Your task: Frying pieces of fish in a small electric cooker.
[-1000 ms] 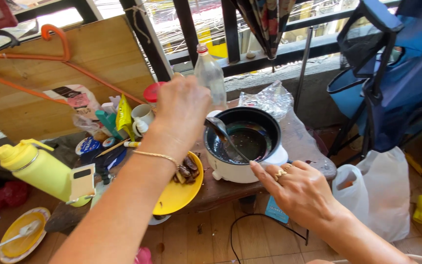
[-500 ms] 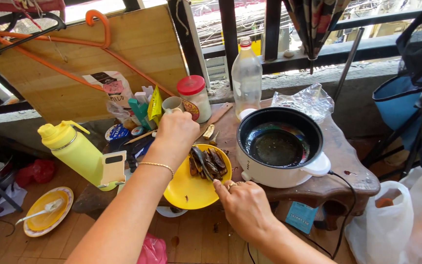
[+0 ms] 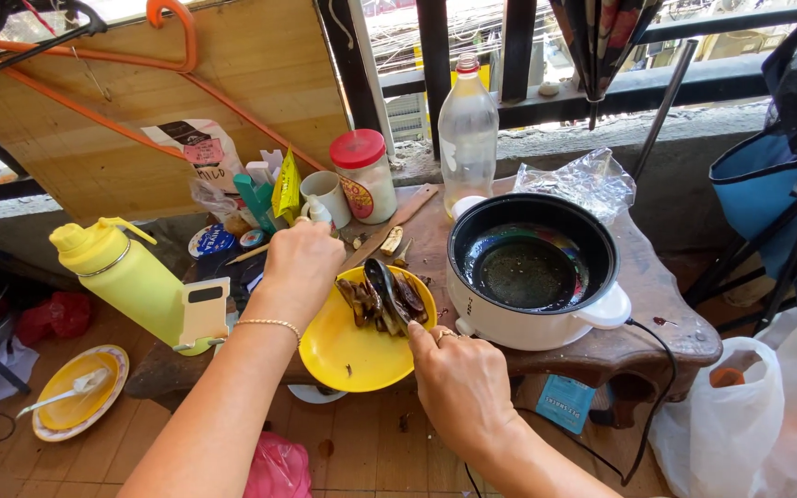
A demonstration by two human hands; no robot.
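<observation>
Over on the far left, a yellow-and-white plate (image 3: pixel 76 392) with a white spoon on it is seen on the wooden floor, and next to it a yellow water bottle (image 3: pixel 131 277) is lying tilted, with a pale phone-like slab (image 3: pixel 205 312) propped against it. Behind these, a plywood board (image 3: pixel 140 101) with orange hangers (image 3: pixel 168 55) is leaned up; the hangers are cut off at the top edge.

Moving right, the left hand (image 3: pixel 304 263) is curled at the rim of the yellow plate (image 3: pixel 357 346), fingers folded under; whether the rim is actually pinched can't be told, since the fingertips are hidden. Dark fried pieces (image 3: pixel 371 295) are piled on the far side of that plate, and what they are is hard to make out. A metal spoon (image 3: pixel 382 288) is laid among them, its handle held in a closed pinch by the right hand (image 3: pixel 458 378), though the handle itself is mostly covered by the fingers.

Behind the plate, a white cup (image 3: pixel 327 195), a red-lidded jar (image 3: pixel 363 175) and a clear plastic bottle (image 3: pixel 469 129) are lined up. Further right, a black-lined electric pot (image 3: pixel 532 267) with an oily film is set on the worn wooden table (image 3: pixel 666 314). At the right edge, a white plastic bag (image 3: pixel 740 406) and blue fabric (image 3: pixel 767 184) are partly cropped.
</observation>
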